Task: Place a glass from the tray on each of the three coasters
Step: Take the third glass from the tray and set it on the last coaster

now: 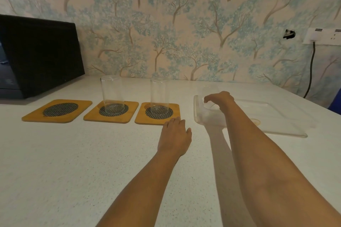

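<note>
Three wooden coasters with dark mesh discs lie in a row on the white counter. The left coaster [31, 117] is bare. One clear glass [111, 94] stands on the middle coaster [92, 117], and another clear glass [159, 94] stands on the right coaster [141, 120]. To their right lies a clear plastic tray [276, 129]. My right hand [219, 98] reaches over the tray's left end, fingers curled around a third glass [208, 89], which shows only faintly. My left hand [175, 136] rests palm down on the counter at the right coaster's front corner, holding nothing.
A black appliance [40, 51] stands at the back left, close behind the left coaster. A wall socket [323, 37] with a black cable [311, 66] hangs at the back right. A blue object [336, 101] shows at the right edge. The wallpapered wall bounds the counter's far side.
</note>
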